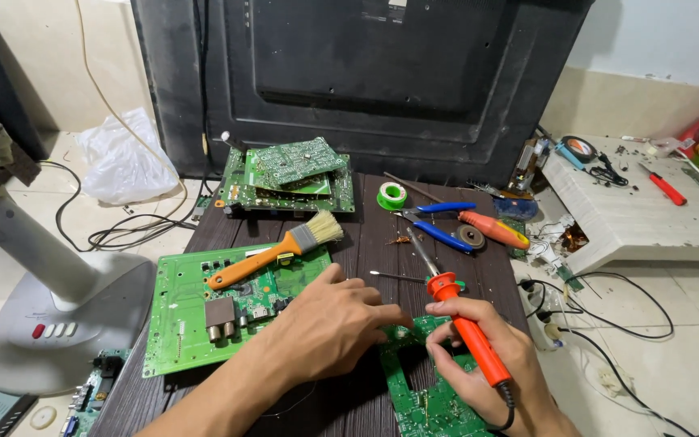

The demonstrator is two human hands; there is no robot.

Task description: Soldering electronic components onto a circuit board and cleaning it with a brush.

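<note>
Dark wood-slat counter [370, 206], low to the floor. Right hand [487, 360], grip clamped around an orange-handled soldering iron [467, 328], metal tip angled up and away toward the pliers. Left hand [329, 324] rests palm-down, fingers curled loosely; whether it pinches anything cannot be told. It touches the edge of a small green circuit board [422, 396] lying at the counter's near edge, under both hands. Just left: a larger green circuit board [180, 324] with an orange-handled bristle brush [281, 247] lying across it. Behind: a stack of green boards [289, 174], a green solder spool [392, 195], blue-handled pliers [438, 222].
</note>
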